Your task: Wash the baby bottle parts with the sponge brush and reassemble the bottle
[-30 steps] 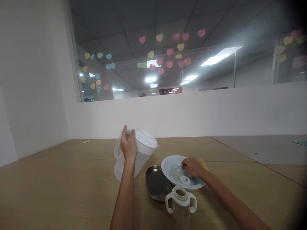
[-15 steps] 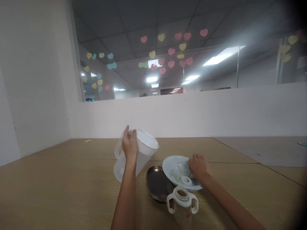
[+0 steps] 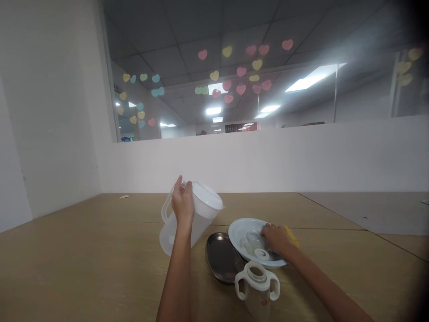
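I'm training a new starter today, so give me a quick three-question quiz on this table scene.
1. True or false: the left hand holds the white pitcher tilted, with its lid on.
2. What does the right hand reach into? A) the metal tray B) the white plate C) the two-handled bottle
3. Is the two-handled bottle capped or open at the top?

Key: 1 true. 2 B. 3 open; a loose white ring lies on the plate.
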The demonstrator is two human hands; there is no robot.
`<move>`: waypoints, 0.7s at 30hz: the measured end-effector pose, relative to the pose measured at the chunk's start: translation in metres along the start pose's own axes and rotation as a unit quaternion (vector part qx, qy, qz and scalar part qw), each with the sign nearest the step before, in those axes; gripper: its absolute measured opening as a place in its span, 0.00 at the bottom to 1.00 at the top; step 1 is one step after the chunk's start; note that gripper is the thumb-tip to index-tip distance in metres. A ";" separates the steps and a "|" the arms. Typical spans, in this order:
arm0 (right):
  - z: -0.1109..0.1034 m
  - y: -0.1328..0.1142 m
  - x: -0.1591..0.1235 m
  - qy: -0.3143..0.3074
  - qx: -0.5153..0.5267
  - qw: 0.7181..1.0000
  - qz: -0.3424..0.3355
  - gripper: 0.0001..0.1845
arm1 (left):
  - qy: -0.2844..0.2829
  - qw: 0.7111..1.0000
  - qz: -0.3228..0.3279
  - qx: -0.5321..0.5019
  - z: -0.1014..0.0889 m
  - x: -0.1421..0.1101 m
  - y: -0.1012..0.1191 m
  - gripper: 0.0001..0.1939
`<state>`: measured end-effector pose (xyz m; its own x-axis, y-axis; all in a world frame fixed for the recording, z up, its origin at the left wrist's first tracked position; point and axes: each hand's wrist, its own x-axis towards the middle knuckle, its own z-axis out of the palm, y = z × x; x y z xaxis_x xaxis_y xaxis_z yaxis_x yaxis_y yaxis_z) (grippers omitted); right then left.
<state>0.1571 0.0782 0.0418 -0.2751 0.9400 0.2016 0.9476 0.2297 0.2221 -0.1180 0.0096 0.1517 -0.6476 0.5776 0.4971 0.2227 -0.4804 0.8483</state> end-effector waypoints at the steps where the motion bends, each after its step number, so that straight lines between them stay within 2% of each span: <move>1: -0.001 0.001 0.001 -0.004 0.003 1.000 0.001 0.18 | 0.001 1.000 -0.002 0.000 0.000 0.000 0.000 0.26; 6: -0.002 0.007 0.002 -0.013 0.015 1.000 0.010 0.18 | 0.003 1.000 -0.003 0.001 0.001 -0.001 0.001 0.26; 11: -0.005 0.011 -0.002 0.017 0.033 0.999 0.020 0.16 | -0.003 1.000 0.008 0.025 0.004 -0.008 0.008 0.27; 17: -0.014 0.019 -0.026 0.071 0.075 0.993 0.055 0.17 | -0.028 0.995 0.074 0.066 0.021 -0.033 0.023 0.27; 19: -0.015 0.023 -0.037 0.101 0.126 0.985 0.068 0.19 | -0.056 0.989 0.113 0.079 0.029 -0.043 0.026 0.26; 21: -0.016 0.025 -0.049 0.161 0.247 0.951 0.095 0.19 | -0.094 0.980 0.148 0.094 0.038 -0.053 0.026 0.26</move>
<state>0.1915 0.0340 0.0524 -0.0518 0.8691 0.4920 0.9244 0.2281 -0.3057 -0.0503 -0.0087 0.1543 -0.3927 0.5506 0.7366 0.5225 -0.5256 0.6714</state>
